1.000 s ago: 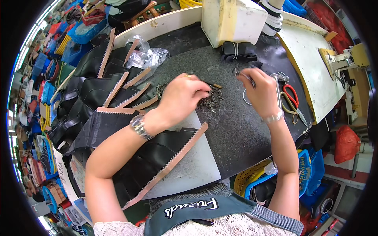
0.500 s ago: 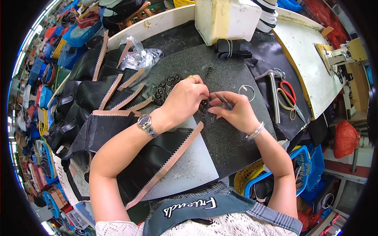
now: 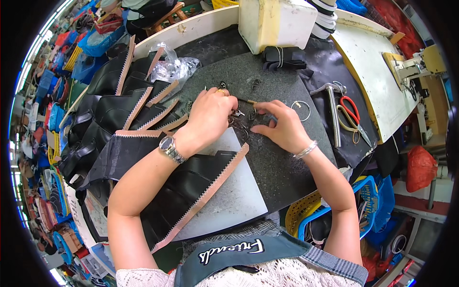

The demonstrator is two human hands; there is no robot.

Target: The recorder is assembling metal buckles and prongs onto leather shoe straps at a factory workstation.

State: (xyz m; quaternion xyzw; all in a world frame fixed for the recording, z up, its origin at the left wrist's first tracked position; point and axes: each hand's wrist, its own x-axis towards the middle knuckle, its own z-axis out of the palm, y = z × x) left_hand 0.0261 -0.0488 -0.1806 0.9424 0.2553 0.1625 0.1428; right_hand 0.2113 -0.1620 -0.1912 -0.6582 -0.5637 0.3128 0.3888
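Observation:
Over the dark work surface (image 3: 291, 158), my left hand (image 3: 208, 115) has its fingers curled and covers part of a pile of small dark metal ornaments (image 3: 239, 115). A thin dark rod with a brass-coloured tip (image 3: 247, 101) runs from its fingertips to my right hand (image 3: 283, 128). The right index finger is at the brass tip, the thumb held lower, over loose metal bits. Something grey-blue (image 3: 273, 118) shows inside its curled fingers, too small to name. Beside my left forearm lie black leather-like pieces with tan saw-toothed edges (image 3: 205, 198).
A hammer (image 3: 333, 115) and red-handled scissors (image 3: 351, 112) lie at the right, near a metal ring (image 3: 300, 111). Behind stand a white block (image 3: 275, 24) and a banded black bundle (image 3: 283, 58). Crumpled clear plastic (image 3: 174, 69) lies far left; a blue basket (image 3: 368, 198) stands low right.
My left hand has moved left and slightly down, over the ornament pile. My hands have drawn apart, and the brass-tipped rod now shows between them.

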